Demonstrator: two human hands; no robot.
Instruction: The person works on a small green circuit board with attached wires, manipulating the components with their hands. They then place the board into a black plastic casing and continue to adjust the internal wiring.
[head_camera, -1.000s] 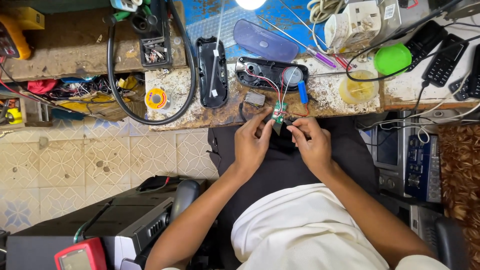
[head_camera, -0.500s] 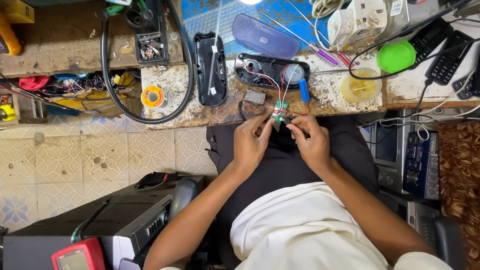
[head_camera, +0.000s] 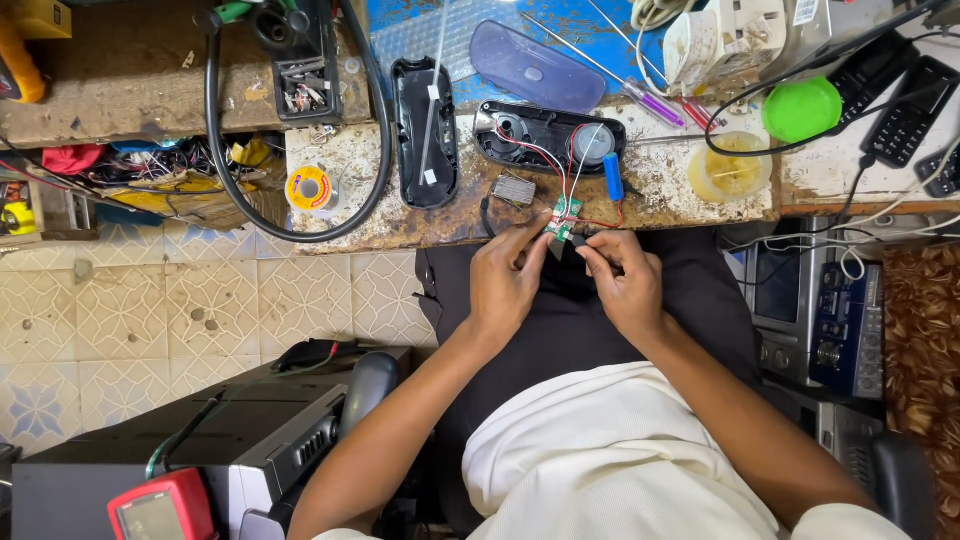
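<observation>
Green circuit board (head_camera: 565, 217), wired red and white to black speaker housing (head_camera: 548, 136), pinched between left hand (head_camera: 507, 280) and right hand (head_camera: 622, 282) at counter (head_camera: 400, 215) edge.

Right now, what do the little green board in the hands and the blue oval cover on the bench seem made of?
The green board looks like rigid circuit laminate: matte green, small metal spots, wires attached. The blue oval cover seems translucent moulded plastic, smooth and glossy. Both hands, left hand and right hand, pinch at the board.
</observation>
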